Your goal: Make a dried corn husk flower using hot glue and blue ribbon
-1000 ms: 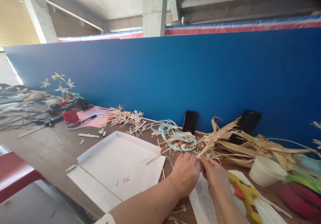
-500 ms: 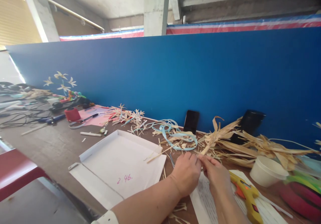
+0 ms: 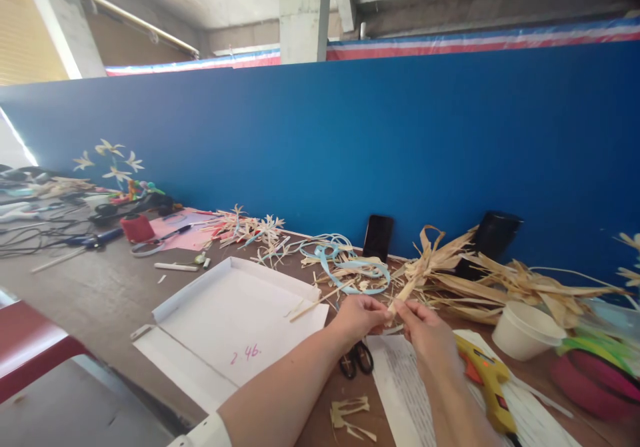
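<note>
A pale strip of dried corn husk (image 3: 405, 291) rises between my hands. My left hand (image 3: 361, 318) pinches its lower end with thumb and fingertips. Close beside it, my right hand (image 3: 424, 323) is closed on the same strip, thumb toward the left hand. Black-handled scissors (image 3: 356, 360) lie on the table under my left wrist, blades hidden. Cut husk scraps (image 3: 351, 412) are scattered nearer to me. Below the right hand is a printed paper sheet (image 3: 400, 383), with a yellow glue gun (image 3: 490, 380) to its right.
An open white box (image 3: 250, 313) marked "2 46." lies left of my hands. Dried husks (image 3: 530, 280), a phone (image 3: 378, 237), blue ribbon (image 3: 350, 275) and husk flowers (image 3: 260, 227) line the blue partition (image 3: 325, 140). A white cup (image 3: 527, 330) stands at right.
My left hand has turned and its fingers have shifted, so its pinch on the strip shows now. The scissors and scraps beneath have come into fuller view. The camera has shifted slightly.
</note>
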The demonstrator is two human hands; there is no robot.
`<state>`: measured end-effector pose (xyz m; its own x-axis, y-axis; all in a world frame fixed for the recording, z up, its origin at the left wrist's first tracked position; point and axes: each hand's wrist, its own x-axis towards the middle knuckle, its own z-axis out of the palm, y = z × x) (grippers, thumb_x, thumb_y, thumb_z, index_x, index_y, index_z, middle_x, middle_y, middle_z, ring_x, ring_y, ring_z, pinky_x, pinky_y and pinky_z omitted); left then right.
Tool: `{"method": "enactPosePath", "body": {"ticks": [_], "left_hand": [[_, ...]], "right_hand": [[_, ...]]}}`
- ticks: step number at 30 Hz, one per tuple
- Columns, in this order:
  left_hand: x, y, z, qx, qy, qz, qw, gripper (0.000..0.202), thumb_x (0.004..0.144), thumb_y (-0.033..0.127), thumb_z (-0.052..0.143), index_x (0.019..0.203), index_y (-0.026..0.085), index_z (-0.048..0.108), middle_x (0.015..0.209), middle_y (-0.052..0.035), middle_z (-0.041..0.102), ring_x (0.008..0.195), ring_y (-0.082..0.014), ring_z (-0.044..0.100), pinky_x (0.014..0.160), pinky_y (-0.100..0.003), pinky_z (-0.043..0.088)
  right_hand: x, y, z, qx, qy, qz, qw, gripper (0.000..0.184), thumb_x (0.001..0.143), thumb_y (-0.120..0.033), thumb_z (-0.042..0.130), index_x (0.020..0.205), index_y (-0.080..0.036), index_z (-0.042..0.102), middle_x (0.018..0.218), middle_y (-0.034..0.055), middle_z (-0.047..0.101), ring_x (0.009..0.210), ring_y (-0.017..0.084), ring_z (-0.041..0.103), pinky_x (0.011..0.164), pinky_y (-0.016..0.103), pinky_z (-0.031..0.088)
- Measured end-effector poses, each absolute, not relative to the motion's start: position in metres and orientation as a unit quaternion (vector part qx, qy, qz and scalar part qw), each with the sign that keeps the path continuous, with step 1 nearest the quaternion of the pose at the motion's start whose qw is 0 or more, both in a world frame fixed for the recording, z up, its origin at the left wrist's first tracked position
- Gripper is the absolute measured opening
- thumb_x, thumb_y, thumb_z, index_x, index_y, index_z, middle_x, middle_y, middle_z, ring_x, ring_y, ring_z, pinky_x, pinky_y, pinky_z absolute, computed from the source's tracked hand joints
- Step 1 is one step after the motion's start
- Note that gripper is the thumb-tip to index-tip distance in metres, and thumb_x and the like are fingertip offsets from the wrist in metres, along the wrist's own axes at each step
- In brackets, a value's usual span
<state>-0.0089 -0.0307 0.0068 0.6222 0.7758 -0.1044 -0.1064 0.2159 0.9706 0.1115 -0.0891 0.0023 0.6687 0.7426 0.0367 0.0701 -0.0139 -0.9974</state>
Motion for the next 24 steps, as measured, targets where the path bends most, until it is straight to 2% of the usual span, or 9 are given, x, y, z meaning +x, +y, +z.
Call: {"method": "enactPosePath", "body": {"ticks": [5, 11, 17, 21, 24], "left_hand": [[-0.01, -0.029, 0.006, 0.529, 0.295, 0.303, 0.736, 0.032, 0.051, 0.035, 0.075, 0.064, 0.012, 0.058, 0.055, 0.0, 0.058, 0.046, -0.0066, 0.048, 0.051, -0.021, 0.039], [-0.003, -0.029, 0.001, 0.559, 0.332, 0.328, 0.685, 0.029, 0.052, 0.031, 0.074, 0.059, 0.014, 0.053, 0.045, 0.0038, 0.05, 0.041, -0.006, 0.041, 0.044, -0.019, 0.031], [-0.01, -0.029, 0.005, 0.561, 0.322, 0.304, 0.699, 0.033, 0.048, 0.036, 0.078, 0.061, 0.013, 0.058, 0.051, 0.0024, 0.054, 0.047, -0.007, 0.045, 0.05, -0.02, 0.037], [-0.016, -0.026, 0.009, 0.562, 0.284, 0.295, 0.718, 0.037, 0.051, 0.043, 0.076, 0.065, 0.011, 0.062, 0.05, 0.002, 0.053, 0.044, -0.0052, 0.04, 0.046, -0.019, 0.031], [-0.017, -0.026, 0.013, 0.563, 0.279, 0.282, 0.725, 0.036, 0.051, 0.042, 0.075, 0.066, 0.011, 0.062, 0.048, 0.003, 0.05, 0.042, -0.0048, 0.038, 0.044, -0.02, 0.028]], "right_hand": [[0.107, -0.089, 0.006, -0.638, -0.29, 0.31, 0.642, 0.043, 0.056, -0.048, 0.071, 0.084, -0.016, 0.065, 0.039, -0.0079, 0.038, 0.038, 0.008, 0.029, 0.039, 0.023, 0.02], [0.107, -0.088, 0.001, -0.638, -0.296, 0.302, 0.643, 0.037, 0.058, -0.047, 0.069, 0.079, -0.017, 0.065, 0.041, -0.0069, 0.04, 0.039, 0.009, 0.03, 0.038, 0.023, 0.021], [0.111, -0.089, 0.001, -0.636, -0.318, 0.307, 0.633, 0.031, 0.059, -0.047, 0.068, 0.071, -0.018, 0.062, 0.044, -0.0051, 0.047, 0.038, 0.008, 0.032, 0.038, 0.022, 0.022], [0.107, -0.092, 0.011, -0.608, -0.308, 0.344, 0.646, 0.031, 0.056, -0.042, 0.073, 0.069, -0.016, 0.062, 0.048, -0.004, 0.051, 0.04, 0.006, 0.032, 0.039, 0.021, 0.022], [0.105, -0.092, 0.013, -0.616, -0.311, 0.337, 0.64, 0.035, 0.054, -0.042, 0.074, 0.073, -0.015, 0.065, 0.051, -0.0032, 0.053, 0.041, 0.006, 0.032, 0.039, 0.021, 0.022]]}}
